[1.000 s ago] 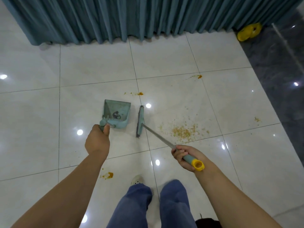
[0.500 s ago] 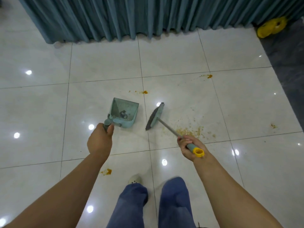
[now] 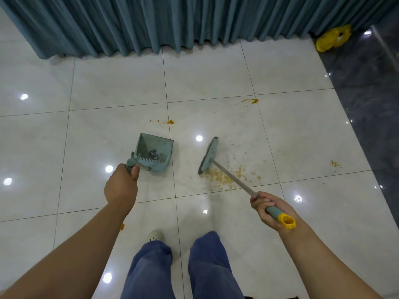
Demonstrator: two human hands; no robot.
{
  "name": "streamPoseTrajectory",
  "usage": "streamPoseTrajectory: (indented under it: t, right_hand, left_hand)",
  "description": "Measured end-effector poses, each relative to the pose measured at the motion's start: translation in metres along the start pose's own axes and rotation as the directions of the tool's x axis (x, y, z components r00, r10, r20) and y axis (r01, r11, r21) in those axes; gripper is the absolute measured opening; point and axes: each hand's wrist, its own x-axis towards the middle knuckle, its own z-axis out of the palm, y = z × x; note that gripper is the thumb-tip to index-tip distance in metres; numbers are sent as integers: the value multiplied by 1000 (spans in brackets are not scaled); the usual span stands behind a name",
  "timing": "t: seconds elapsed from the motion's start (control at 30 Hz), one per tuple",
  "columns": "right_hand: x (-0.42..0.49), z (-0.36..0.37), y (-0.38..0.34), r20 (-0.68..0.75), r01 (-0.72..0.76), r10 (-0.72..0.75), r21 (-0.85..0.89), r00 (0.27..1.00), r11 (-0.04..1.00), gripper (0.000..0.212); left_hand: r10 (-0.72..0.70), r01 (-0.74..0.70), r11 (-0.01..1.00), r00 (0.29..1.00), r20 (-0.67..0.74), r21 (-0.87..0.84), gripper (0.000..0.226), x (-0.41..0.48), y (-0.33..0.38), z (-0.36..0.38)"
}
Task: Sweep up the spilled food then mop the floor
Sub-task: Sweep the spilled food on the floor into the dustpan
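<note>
Left hand (image 3: 121, 186) grips the dustpan (image 3: 154, 152); right hand (image 3: 267, 207) grips the broom (image 3: 208, 156). Its head has swung from the dustpan to the crumbs' (image 3: 222, 180) 11 o'clock edge, perhaps slightly lifted. Another sweep toward 9 o'clock looks due.

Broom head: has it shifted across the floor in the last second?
Yes. The broom head moved right, away from the tile joint and up against the crumb pile.
</note>
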Motion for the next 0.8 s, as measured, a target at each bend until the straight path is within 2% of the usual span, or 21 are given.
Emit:
streamPoseTrajectory:
  t: [0.07,0.1,0.17,0.27,0.33,0.37,0.47,0.63,0.8]
  right_hand:
    - [-6,-2,10,32,-47,50,-74,998,996,45]
    - [-7,-1,18,34,-81,85,-110,996,991,50]
    - [-5,-1,36,-15,-125,124,-190,992,974,38]
    - [9,-5,61,-97,-191,173,-221,980,956,13]
    - [19,-10,74,-127,-274,250,-225,960,935,5]
    - [24,-12,78,-139,-290,262,-250,955,924,7]
    - [32,-14,82,-177,-292,246,-320,953,901,30]
    - [21,-13,54,-184,-208,154,-326,971,922,17]
    - [-8,-20,21,-157,-85,42,-279,987,957,15]
  left_hand:
    - [-7,7,1000,1000,-14,13,37,-4,6,1]
    - [-9,10,1000,1000,-22,14,37,-7,9,1]
    - [-16,17,1000,999,-37,10,36,-12,15,1]
    - [-6,7,1000,998,-60,22,35,-21,20,2]
    - [-4,7,999,997,-76,34,36,-25,20,3]
    - [-5,8,999,997,-83,39,37,-27,19,4]
    - [-8,12,999,996,-90,43,37,-31,16,7]
    - [-13,16,999,998,-68,50,34,-40,19,9]
    - [23,-21,997,999,-34,68,38,-42,14,15]
